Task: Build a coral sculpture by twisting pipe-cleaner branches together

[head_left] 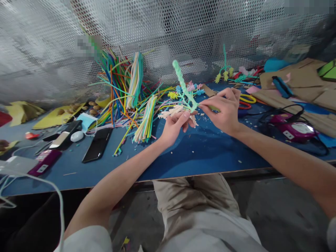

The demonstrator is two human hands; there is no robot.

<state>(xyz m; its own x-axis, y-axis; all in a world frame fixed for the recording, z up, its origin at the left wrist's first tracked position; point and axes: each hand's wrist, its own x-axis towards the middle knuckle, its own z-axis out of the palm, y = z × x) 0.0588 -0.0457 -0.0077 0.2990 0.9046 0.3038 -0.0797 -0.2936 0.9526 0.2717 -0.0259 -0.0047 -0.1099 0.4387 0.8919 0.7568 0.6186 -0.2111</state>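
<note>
Above the blue table I hold up a pipe-cleaner stem (183, 77), mint green with a thick fuzzy top and thinner branches lower down. My left hand (176, 126) pinches it near its lower end, between thumb and fingers. Cream pipe-cleaner pieces (170, 112) show around that hand; whether they are attached to the stem I cannot tell. From the right, my right hand (223, 109) is closed in a pinch at the side of the lower stem, at a green branch. Just behind are small pipe-cleaner flowers (191, 86) in pink, blue and yellow.
Bundles of pipe cleaners (145, 119) lie left of my hands, before a perforated metal screen (168, 31). A black phone (97, 145), a mouse (77, 136) and cables lie farther left. At right are yellow-handled scissors (248, 98), a purple power strip (294, 126) and cardboard (301, 87).
</note>
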